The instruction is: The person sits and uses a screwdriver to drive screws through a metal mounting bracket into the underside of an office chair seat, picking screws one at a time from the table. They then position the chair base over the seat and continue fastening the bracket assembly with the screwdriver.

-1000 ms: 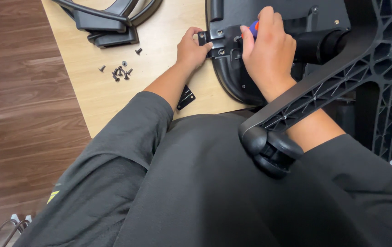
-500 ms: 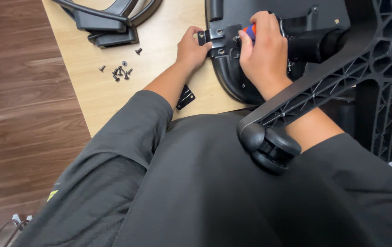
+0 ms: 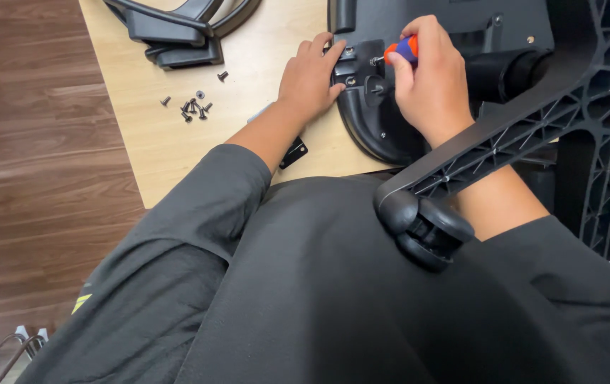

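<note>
An upturned black office chair seat [image 3: 383, 131] lies on a light wooden table [image 3: 141, 135]. My left hand [image 3: 310, 80] presses a black metal bracket [image 3: 351, 65] against the seat's underside. My right hand [image 3: 429, 82] grips a screwdriver with an orange and blue handle [image 3: 403, 50], its tip at the bracket. A star-shaped chair base leg [image 3: 504, 142] with a black caster wheel [image 3: 422, 227] crosses over my right forearm.
Several small dark screws [image 3: 193, 108] lie loose on the table left of my left arm. Black armrest parts [image 3: 177, 28] rest at the table's far edge. A small black plate [image 3: 293, 152] sits under my left forearm. Dark wood floor [image 3: 28, 178] lies left.
My right hand has shifted slightly on the screwdriver handle, turning it at the bracket. The left hand stays pressed on the bracket.
</note>
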